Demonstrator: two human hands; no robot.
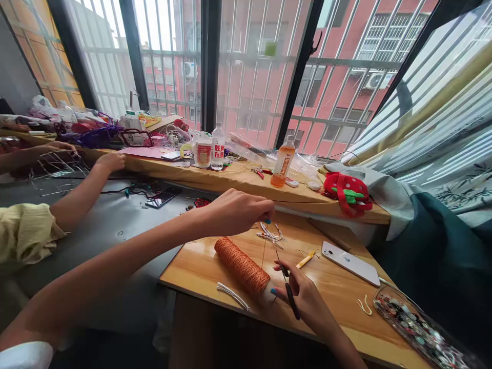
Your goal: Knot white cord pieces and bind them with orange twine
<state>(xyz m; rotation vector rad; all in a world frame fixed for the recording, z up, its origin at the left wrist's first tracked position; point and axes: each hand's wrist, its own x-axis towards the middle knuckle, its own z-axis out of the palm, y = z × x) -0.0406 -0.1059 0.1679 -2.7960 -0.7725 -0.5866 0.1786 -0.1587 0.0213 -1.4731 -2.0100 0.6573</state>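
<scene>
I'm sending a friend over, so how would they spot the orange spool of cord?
Find the wooden tabletop below the cluttered window ledge. Toward its near left edge, left of the right hand, lies the orange spool. It is one thick, wound cylinder, whereas the white cords beside it are loose, thin strands.

Glossy wooden table (334, 287), rough thread (241, 264)

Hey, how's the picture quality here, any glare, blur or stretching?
Head view: strong daylight behind the windows, washing out the upper left; head view: soft sheen on the wooden table; head view: wide-angle stretch, window uprights splaying outward toward the top; head view: beads smear toward the lower-right corner, while the orange spool looks fairly crisp.
</scene>
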